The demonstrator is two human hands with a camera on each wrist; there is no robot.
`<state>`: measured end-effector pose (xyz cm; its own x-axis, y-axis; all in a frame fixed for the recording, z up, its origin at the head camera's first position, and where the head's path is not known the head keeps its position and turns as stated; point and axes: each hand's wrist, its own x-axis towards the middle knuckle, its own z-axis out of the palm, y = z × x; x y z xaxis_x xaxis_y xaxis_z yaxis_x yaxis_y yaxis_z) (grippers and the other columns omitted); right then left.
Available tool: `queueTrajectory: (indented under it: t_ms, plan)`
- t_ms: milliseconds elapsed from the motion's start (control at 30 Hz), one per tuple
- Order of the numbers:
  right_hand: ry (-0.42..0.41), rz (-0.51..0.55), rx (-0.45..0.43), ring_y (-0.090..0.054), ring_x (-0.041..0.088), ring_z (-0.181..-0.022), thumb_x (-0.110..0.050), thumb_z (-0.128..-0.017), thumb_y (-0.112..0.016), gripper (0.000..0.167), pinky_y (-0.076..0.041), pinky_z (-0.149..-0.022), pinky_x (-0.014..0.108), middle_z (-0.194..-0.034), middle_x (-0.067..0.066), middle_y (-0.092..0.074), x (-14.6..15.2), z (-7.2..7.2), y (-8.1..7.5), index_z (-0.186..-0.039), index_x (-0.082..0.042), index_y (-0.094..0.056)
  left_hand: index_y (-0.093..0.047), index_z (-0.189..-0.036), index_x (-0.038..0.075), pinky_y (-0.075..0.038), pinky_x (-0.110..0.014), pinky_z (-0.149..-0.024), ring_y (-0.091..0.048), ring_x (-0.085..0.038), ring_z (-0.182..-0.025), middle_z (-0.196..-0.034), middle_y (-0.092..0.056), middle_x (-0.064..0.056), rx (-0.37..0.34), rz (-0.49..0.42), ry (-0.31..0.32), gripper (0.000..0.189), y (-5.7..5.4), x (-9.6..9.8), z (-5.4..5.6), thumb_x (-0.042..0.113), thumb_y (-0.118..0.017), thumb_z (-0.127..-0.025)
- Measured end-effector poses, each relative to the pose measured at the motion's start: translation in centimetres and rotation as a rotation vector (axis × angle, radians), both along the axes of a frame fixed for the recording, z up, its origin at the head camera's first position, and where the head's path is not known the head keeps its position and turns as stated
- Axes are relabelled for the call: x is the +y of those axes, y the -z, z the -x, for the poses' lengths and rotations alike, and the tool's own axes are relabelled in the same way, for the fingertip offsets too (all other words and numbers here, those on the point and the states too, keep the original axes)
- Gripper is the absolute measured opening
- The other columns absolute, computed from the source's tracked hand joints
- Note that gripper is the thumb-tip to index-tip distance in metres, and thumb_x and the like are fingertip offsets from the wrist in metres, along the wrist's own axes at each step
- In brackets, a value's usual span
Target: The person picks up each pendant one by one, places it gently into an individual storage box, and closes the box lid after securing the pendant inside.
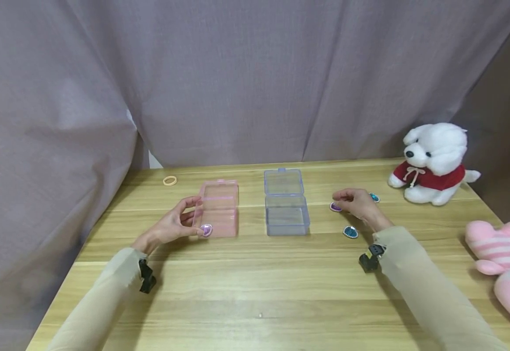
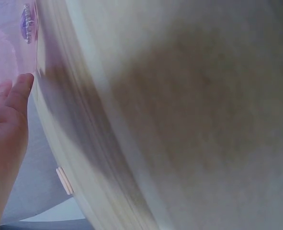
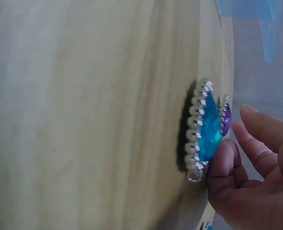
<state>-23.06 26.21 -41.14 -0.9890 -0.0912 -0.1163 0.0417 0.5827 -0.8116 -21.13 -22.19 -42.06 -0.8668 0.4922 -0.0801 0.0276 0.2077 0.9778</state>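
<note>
An oval purple gem with a beaded rim (image 1: 205, 230) shows at the near left corner of the pink clear box (image 1: 224, 230), whose lid is laid back. My left hand (image 1: 173, 225) rests at that box's left side, thumb close to the gem; its fingers (image 2: 21, 93) touch the pink wall in the left wrist view. Over on the right, my right hand (image 1: 360, 204) is bent over a second purple gem (image 1: 335, 207), fingertips right beside it; whether they touch it is unclear. One blue gem (image 1: 350, 232) lies nearer me, another blue gem (image 1: 374, 197) beyond the hand.
Between the hands stands a bluish clear box (image 1: 287, 229), lid folded back. A pale ring (image 1: 169, 181) lies far left on the wooden table (image 1: 237, 292). At the right are a white plush dog (image 1: 439, 156) and a pink striped plush toy (image 1: 509, 263). Grey curtain (image 1: 237, 87) hangs behind.
</note>
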Motion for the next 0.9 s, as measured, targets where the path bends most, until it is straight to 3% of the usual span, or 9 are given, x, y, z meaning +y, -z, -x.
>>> queueTrajectory:
  t_ms: [233, 467, 700, 900]
  plan:
    - [-0.033, -0.073, 0.036, -0.051, 0.004, -0.074, -0.006, -0.087, -0.064, 0.033, -0.046, -0.062, 0.012, -0.096, 0.02, -0.063, -0.3, 0.1, 0.3, -0.113, 0.014, -0.058, -0.017, -0.146, 0.002, -0.034, -0.036, -0.109, -0.025, -0.038, -0.139, -0.153, -0.018, -0.019, 0.007, -0.004, -0.003, 0.093, 0.1, -0.1, -0.1, -0.005, -0.074, -0.073]
    - [-0.035, -0.138, 0.06, -0.051, 0.014, -0.079, -0.008, -0.085, -0.066, 0.028, -0.043, -0.069, 0.021, -0.092, 0.017, -0.062, -0.2, 0.0, 0.3, -0.106, 0.009, -0.059, -0.018, -0.146, 0.004, -0.032, -0.039, -0.111, -0.025, -0.039, -0.139, -0.153, -0.018, -0.018, 0.004, 0.001, -0.001, 0.093, 0.1, 0.0, -0.1, -0.004, -0.075, -0.073]
    - [0.012, -0.037, 0.064, -0.051, 0.003, -0.064, -0.005, -0.085, -0.065, 0.028, -0.045, -0.055, 0.014, -0.077, 0.006, -0.059, 0.1, -0.4, 0.2, -0.104, 0.013, -0.052, -0.018, -0.147, 0.006, -0.03, -0.04, -0.112, -0.025, -0.038, -0.139, -0.152, -0.02, -0.018, 0.018, 0.035, 0.0, 0.094, 0.1, -0.1, 0.0, 0.0, -0.077, -0.074]
    - [0.081, 0.099, 0.105, -0.053, -0.002, -0.062, -0.006, -0.091, -0.06, 0.04, -0.052, -0.055, 0.013, -0.076, -0.002, -0.057, -0.1, -0.4, -1.0, -0.122, 0.016, -0.049, -0.017, -0.147, 0.005, -0.03, -0.04, -0.112, -0.025, -0.039, -0.139, -0.152, -0.019, -0.019, 0.015, 0.023, 0.004, 0.094, 0.0, -0.1, 0.1, -0.002, -0.076, -0.074]
